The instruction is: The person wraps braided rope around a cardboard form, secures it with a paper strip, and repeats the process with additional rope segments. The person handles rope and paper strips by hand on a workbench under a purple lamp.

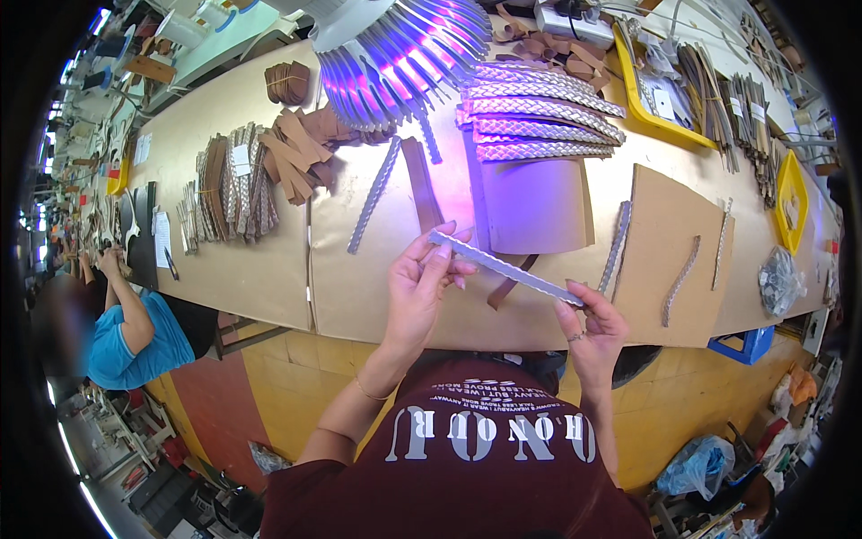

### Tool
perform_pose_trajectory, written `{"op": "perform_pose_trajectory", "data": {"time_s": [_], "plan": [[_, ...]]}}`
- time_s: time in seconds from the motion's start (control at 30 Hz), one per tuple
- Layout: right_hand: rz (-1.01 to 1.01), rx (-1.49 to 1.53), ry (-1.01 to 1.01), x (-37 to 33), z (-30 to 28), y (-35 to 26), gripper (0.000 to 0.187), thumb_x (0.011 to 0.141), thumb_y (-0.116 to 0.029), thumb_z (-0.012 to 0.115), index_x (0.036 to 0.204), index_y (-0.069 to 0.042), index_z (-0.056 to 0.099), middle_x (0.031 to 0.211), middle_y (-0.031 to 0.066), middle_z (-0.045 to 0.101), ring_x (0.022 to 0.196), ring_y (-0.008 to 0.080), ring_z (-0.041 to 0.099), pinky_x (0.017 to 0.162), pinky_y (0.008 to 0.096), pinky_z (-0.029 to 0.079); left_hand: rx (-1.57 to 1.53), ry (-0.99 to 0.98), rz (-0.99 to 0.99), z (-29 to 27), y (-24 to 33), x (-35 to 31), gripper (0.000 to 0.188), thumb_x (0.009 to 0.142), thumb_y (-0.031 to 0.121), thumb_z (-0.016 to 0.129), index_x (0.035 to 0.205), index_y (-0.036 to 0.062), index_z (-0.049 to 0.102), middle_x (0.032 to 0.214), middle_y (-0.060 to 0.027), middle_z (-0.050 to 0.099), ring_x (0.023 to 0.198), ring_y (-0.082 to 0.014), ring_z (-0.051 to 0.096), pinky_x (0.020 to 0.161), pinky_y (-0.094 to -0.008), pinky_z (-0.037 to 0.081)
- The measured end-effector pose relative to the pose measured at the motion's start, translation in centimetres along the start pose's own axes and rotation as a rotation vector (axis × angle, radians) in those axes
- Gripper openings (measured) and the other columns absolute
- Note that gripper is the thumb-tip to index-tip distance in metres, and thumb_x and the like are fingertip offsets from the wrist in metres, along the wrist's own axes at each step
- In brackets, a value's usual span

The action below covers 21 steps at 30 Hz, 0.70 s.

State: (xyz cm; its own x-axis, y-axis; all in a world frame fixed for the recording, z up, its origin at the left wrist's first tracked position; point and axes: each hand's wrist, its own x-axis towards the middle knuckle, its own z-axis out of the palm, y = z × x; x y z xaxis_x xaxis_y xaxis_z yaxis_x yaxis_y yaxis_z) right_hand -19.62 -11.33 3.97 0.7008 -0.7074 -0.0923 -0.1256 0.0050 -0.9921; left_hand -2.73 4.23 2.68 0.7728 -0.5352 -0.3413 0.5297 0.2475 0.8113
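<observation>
Stretched between my two hands, above the table's near edge, is a narrow grey strap [507,268] with braided, wavy edges, its flat side up. My left hand [417,286] pinches the strap's left end between thumb and fingers. At its lower right end, my right hand [593,334] grips it the same way. Beneath the strap lies a brown strip [512,282], partly hidden. A brown panel [537,207] rests just beyond, with several braided straps [548,112] at its far end. Left of it lie another brown strip [420,184] and a thin braided strap [373,195].
A finned lamp [404,58] glows purple over the table. Cardboard [669,242] with thin braided pieces lies right, near a yellow tray [642,103]. Bundled straps [235,184] and brown strips [294,157] lie left. A person in blue [144,341] works at far left.
</observation>
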Motion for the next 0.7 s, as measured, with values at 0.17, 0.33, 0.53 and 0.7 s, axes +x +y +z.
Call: {"op": "perform_pose_trajectory", "data": {"time_s": [0.17,0.33,0.53,0.7], "plan": [[-0.078,-0.079,-0.029,0.0,0.2,0.1,0.024,0.082,0.002,0.075,0.105,0.005,0.07,0.092,0.0107,0.069,0.085,0.0153,0.063,0.079,0.0268,0.049,0.02,0.044,0.008,-0.2,-0.3,-0.2,0.034,0.102,0.012,0.051,0.131,-0.0052,0.053,0.12,-0.0178,0.066,0.083,-0.0111,0.066,0.069,-0.0246,0.052],[-0.036,-0.096,-0.026,0.1,0.1,0.3,0.022,0.082,0.001,0.074,0.104,0.005,0.07,0.09,0.0108,0.07,0.083,0.0151,0.063,0.076,0.0261,0.049,0.03,-0.022,0.06,0.2,0.3,0.2,0.035,0.101,0.011,0.053,0.132,-0.0051,0.052,0.121,-0.0177,0.066,0.084,-0.0112,0.065,0.074,-0.0248,0.051],[0.034,-0.182,-0.123,-0.2,0.4,-0.8,0.021,0.082,-0.004,0.077,0.101,0.002,0.073,0.084,0.0098,0.071,0.077,0.0143,0.064,0.073,0.0269,0.05,0.291,-0.152,0.214,3.4,0.4,-0.2,0.04,0.098,0.008,0.057,0.135,-0.0055,0.049,0.124,-0.0164,0.064,0.111,-0.0184,0.06,0.092,-0.031,0.047],[0.03,-0.335,-0.364,-0.4,0.0,-2.2,0.035,0.077,-0.018,0.083,0.105,0.0,0.071,0.093,0.012,0.07,0.087,0.021,0.066,0.081,0.0323,0.052,0.978,-0.291,0.388,4.6,2.0,0.0,0.04,0.096,0.006,0.059,0.134,-0.0028,0.048,0.114,-0.0151,0.069,0.11,-0.018,0.063,0.096,-0.0324,0.047]]}}
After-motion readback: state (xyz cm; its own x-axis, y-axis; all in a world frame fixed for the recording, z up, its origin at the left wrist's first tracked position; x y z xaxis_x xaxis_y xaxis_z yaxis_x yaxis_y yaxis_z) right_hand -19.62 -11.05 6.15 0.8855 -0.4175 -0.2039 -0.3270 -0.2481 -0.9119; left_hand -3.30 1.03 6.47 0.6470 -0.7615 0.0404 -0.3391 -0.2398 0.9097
